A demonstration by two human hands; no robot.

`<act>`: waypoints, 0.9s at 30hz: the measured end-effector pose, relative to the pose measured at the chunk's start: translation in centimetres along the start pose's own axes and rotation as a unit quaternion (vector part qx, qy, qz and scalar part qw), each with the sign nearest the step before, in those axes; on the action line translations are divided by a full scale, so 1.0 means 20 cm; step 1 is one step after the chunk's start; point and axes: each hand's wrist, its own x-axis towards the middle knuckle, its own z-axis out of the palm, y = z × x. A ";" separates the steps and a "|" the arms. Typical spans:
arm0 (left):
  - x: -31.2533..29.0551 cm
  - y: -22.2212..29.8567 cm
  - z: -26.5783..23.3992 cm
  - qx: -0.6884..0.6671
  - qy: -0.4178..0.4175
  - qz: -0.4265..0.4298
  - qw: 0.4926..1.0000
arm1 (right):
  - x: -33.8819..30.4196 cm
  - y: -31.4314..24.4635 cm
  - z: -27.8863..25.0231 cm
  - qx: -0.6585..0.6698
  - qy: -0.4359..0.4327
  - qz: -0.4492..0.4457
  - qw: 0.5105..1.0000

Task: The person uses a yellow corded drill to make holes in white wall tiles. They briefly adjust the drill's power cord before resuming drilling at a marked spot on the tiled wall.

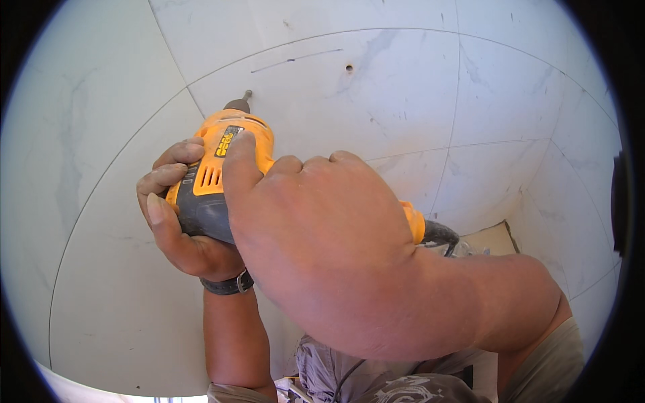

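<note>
A yellow and black corded power drill [235, 151] points up and away toward a wall of pale marbled tiles [396, 87]. My left hand [178, 208] cups the rear and left side of its body, fingers curled round the casing. Wrapped over the handle is my right hand [322, 215], its thumb lying along the top of the body; the trigger is hidden behind it. The drill bit [248, 95] sticks out of the dusty chuck [237, 105] close to the tile; I cannot tell whether the tip touches it.
A small round hole [349, 68] shows in the tile right of the bit. A dark pencil-like line [295, 60] runs left of that hole. The black power cord [441, 234] leaves the handle's end at the right. A watch strap [228, 283] circles my left wrist.
</note>
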 end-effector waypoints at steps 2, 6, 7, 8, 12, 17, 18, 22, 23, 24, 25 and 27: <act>0.00 0.00 0.00 -0.008 0.002 -0.004 1.000 | 0.00 0.00 0.00 -0.004 -0.010 -0.002 1.000; 0.01 0.00 -0.01 -0.009 -0.004 -0.003 1.000 | 0.01 0.00 0.00 0.001 -0.010 0.001 1.000; 0.01 0.00 0.00 -0.016 -0.003 -0.001 1.000 | 0.00 0.00 0.00 0.002 -0.020 0.000 1.000; 0.01 0.00 0.00 -0.025 -0.004 -0.001 1.000 | 0.00 0.00 0.00 0.004 -0.012 -0.002 1.000; 0.01 0.00 0.00 -0.005 0.000 -0.003 1.000 | 0.01 0.01 -0.01 0.006 -0.019 -0.006 1.000; 0.01 0.01 0.00 -0.022 -0.007 -0.010 1.000 | 0.00 0.01 -0.01 -0.001 0.001 -0.008 1.000; 0.01 0.01 0.00 0.000 -0.006 -0.005 1.000 | 0.00 0.00 -0.01 -0.005 -0.001 -0.006 1.000; 0.01 0.01 0.00 0.005 -0.009 -0.005 1.000 | 0.00 0.00 -0.02 -0.014 -0.019 -0.004 1.000; 0.01 0.01 0.00 -0.017 -0.012 -0.010 1.000 | 0.00 0.00 -0.02 -0.016 -0.023 -0.004 1.000; 0.01 0.01 -0.01 0.002 -0.012 -0.005 1.000 | 0.00 0.00 -0.02 -0.018 -0.028 -0.004 0.999; 0.01 0.01 -0.01 0.004 -0.013 -0.004 1.000 | 0.01 0.00 -0.02 -0.019 -0.033 -0.006 0.999; 0.01 0.00 -0.01 0.002 -0.016 -0.001 1.000 | 0.01 0.01 -0.02 -0.014 -0.027 -0.006 1.000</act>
